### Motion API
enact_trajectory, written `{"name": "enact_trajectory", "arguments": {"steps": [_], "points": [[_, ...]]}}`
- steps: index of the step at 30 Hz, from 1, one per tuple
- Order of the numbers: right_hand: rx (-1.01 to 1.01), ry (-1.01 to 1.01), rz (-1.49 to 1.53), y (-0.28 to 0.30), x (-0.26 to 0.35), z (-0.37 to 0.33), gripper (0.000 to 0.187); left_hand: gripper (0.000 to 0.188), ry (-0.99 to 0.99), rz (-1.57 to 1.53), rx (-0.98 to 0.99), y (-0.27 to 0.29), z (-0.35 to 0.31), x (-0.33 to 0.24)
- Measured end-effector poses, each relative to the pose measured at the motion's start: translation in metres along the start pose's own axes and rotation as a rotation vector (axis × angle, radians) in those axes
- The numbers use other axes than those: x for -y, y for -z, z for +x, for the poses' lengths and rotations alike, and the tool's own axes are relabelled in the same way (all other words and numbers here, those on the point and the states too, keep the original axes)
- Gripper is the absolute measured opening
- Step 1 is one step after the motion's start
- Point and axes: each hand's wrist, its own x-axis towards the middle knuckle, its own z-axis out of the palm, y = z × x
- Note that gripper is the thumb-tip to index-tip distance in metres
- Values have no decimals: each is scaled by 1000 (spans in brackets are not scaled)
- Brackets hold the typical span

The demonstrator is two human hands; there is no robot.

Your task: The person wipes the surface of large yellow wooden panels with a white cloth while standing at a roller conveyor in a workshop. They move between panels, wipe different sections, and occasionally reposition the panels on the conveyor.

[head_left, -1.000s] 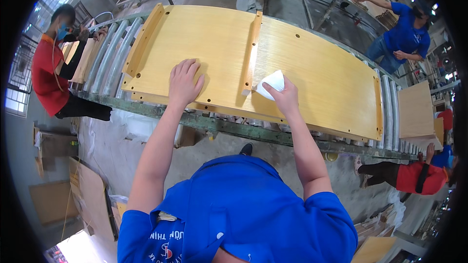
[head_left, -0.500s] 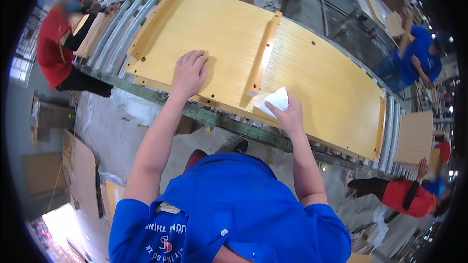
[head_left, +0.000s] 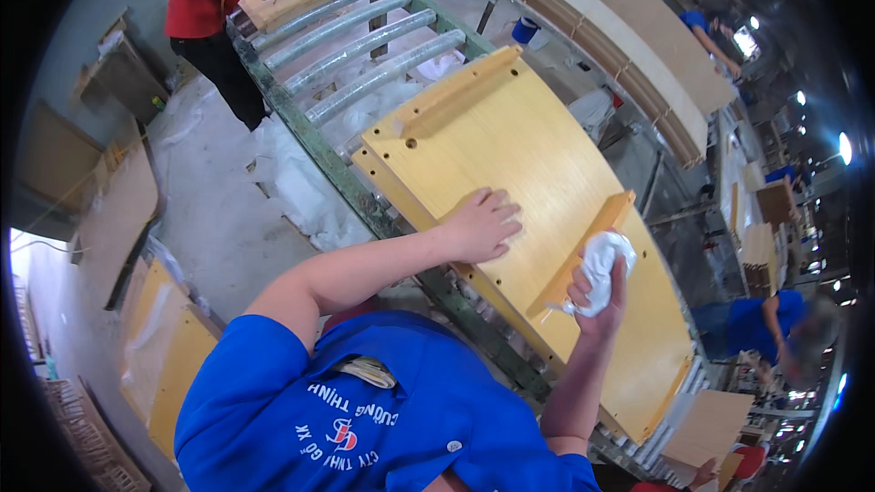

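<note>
Left hand (head_left: pixel 481 227), frame centre, rests loosely spread on the panel (head_left: pixel 519 159). Right hand (head_left: pixel 602 317), right of centre, grips a white cloth (head_left: pixel 603 264).

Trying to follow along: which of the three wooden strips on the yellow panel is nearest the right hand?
The middle strip: the right hand and its white cloth partly hide it; the left-end strip and right-end strip lie farther away.
</note>
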Motion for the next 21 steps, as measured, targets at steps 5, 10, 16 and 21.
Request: {"name": "enact_trajectory", "arguments": {"steps": [5, 10, 16, 21], "points": [[-66, 64, -457, -91, -27, 112, 39, 40, -162, -180, -146, -3, -3, 41], [51, 116, -930, -162, -66, 193, 29, 39, -167, -212, -113, -4, -9, 41], [318, 58, -1383, -206, -93, 246, 34, 38, -188, -235, -22, 2, -11, 47], [461, -70, -1797, -234, -92, 267, 36, 36, -193, -206, 82, 9, -8, 51]]}}
